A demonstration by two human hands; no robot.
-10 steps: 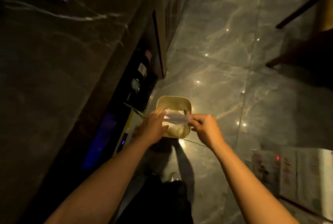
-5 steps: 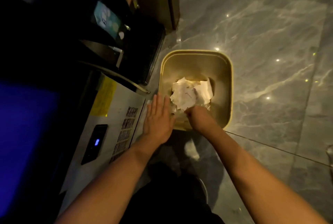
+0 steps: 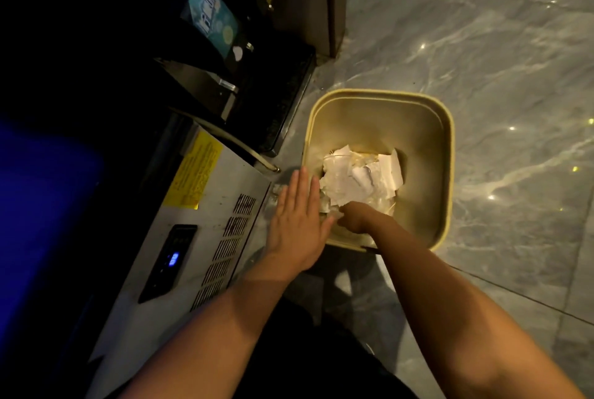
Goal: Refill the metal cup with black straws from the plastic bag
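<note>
Beige bin (image 3: 445, 154) holds crumpled paper (image 3: 360, 178); left hand (image 3: 297, 225) flat open, right hand's (image 3: 353, 217) grip unclear.

No legible text: print on yellow warning label (image 3: 195, 170) atop steel appliance (image 3: 221, 205) too small; blue display (image 3: 173, 259) below label blurred; teal sticker (image 3: 212, 17) above label unreadable.

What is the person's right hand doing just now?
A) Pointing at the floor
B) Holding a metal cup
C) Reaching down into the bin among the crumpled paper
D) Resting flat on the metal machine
C: the right hand is down inside the beige bin, at the edge of the crumpled paper.
</note>
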